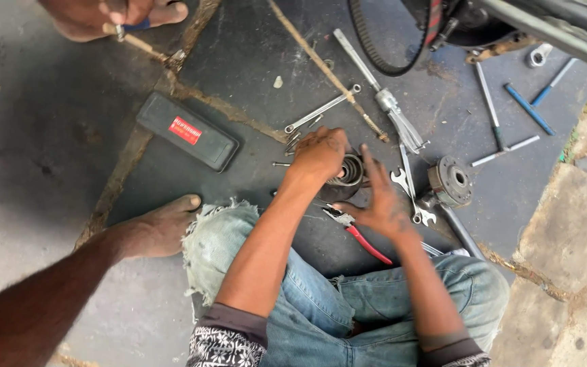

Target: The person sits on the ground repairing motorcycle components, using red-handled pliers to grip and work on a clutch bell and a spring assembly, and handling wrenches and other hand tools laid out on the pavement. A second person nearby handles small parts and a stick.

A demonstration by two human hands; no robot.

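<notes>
We see a dark concrete floor [49, 102] filling most of the frame, with pale stone slabs [565, 231] along the right edge. At the bottom centre sit the person's blue jeans [348, 306], torn at the knee. A bare leg [56, 285] runs in from the lower left corner, its foot flat on the floor beside the torn knee; we cannot tell whose it is. Another foot [113, 15] shows at the upper left edge.

Left of centre lies a black plastic case [186, 131] with a red label. A toothed drive belt [375, 47] loops down at the top centre.

Both forearms reach up to the middle of the frame, where a round metal part with a coil spring [351, 170] stands on the floor. The left hand [317, 155] lies on top of it, fingers curled down over its rim and gripping it. The right hand [383, 204] is just beside it on the right, fingers straight and spread, holding nothing.

Right of the hands stands 1 round metal hub [451, 181]. 2 blue T-handle tools [528, 107] lie at the upper right. Red-handled pliers [361, 238] lie under the right wrist, and a combination wrench [321, 112] lies above the left hand.
</notes>
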